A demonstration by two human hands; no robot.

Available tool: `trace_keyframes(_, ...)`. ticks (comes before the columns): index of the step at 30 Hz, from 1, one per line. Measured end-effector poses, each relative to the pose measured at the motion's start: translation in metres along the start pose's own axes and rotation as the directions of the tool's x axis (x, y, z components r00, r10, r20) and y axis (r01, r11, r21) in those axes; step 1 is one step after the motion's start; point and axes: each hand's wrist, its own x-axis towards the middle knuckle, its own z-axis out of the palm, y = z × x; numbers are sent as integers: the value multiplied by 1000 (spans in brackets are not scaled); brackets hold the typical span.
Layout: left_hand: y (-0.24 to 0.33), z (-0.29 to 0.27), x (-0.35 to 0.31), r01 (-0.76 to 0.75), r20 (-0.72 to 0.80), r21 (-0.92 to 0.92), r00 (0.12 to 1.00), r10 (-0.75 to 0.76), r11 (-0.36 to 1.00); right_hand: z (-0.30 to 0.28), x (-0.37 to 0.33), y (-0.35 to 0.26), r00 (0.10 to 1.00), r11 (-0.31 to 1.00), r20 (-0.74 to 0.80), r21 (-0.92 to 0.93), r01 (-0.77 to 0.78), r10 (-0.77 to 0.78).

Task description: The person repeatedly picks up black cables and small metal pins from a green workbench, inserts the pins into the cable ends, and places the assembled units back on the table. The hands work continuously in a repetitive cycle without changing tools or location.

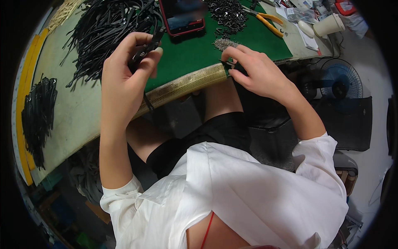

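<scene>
My left hand [126,76] is closed around a black strap [145,52] with small shiny metal bits on it. Its thin tail hangs below the hand, over the table's front edge. At that same edge, further right, the thumb and forefinger of my right hand [257,72] pinch together on a small dark piece, too small to name. Just beyond those fingers lies a heap of tiny silvery metal parts [225,44]. A big pile of black straps [105,31] spreads out behind my left hand.
A phone [182,16] in a red case lies on the green mat [182,56]. Small black parts [228,18] are heaped beside orange-handled pliers [269,25]. More straps [39,116] lie far left, near a yellow strip [20,103]. A white cup [329,25] and blue fan [340,79] are at right.
</scene>
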Motion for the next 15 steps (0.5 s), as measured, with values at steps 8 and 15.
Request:
trace_keyframes(8,-7,14,-18,-61,-87,-114,995,51,992,-3,5,-11,995,993,60,-102,-67,74)
trace_keyframes(15,-5,22,-20,-172,-175,104,966,188,980,-4,10,-11,999,1000,40,24,11,-12)
